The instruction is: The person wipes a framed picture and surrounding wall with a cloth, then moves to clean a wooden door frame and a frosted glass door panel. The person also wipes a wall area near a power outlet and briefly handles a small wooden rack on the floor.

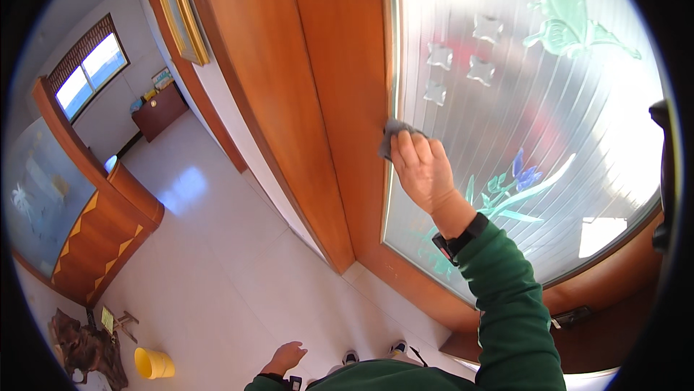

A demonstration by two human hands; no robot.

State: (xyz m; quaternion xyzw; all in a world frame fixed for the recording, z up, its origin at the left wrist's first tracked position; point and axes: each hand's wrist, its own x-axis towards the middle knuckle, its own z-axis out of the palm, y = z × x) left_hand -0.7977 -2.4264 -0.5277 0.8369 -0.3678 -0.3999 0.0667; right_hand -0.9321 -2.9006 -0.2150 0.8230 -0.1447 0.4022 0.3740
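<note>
My right hand (425,174) is raised with a grey cloth (389,141) bunched under its fingers. The cloth lies against the wooden door frame (355,120), where the frame meets the ribbed glass panel (461,120). Part of the cloth is hidden by my fingers. Green butterfly and blue flower decorations, along with several small clear squares, mark the glass. Low beside my body hangs my left hand (287,357), with nothing visible in it and its thumb apart from the fingers.
On the tiled floor (233,277) at lower left stand a yellow bucket (154,363), a small folding stool (122,323) and a gnarled wooden root piece (89,345). A wood-and-glass partition (103,239) rises at the left. Far back is a dark red cabinet (160,112) below a window.
</note>
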